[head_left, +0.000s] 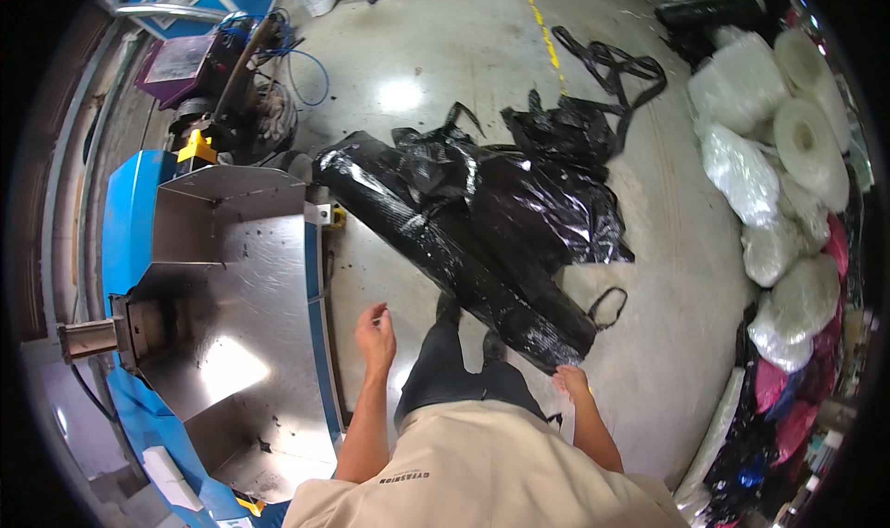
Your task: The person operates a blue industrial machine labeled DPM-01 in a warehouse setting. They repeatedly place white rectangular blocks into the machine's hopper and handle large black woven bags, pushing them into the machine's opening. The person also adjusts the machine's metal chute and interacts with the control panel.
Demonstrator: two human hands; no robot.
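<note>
A long roll of shiny black plastic sheeting [422, 217] stretches diagonally across the floor ahead of my feet. Loose, crumpled black plastic [547, 199] spreads along its far right side. At the roll's near right end, my right hand [571, 380] has its fingers closed at the edge of the plastic; the exact grip is partly hidden. My left hand [375, 338] is raised between the roll and a metal trough, fingers loosely bent and apart, holding nothing visible.
On the left stands a blue machine with a stainless steel trough [246, 296]; small dark scraps lie in it. A purple box [176, 69] and blue hose [320, 74] are behind. Wrapped clear plastic rolls [807, 139] line the right. A black strap [640, 69] loops over the floor.
</note>
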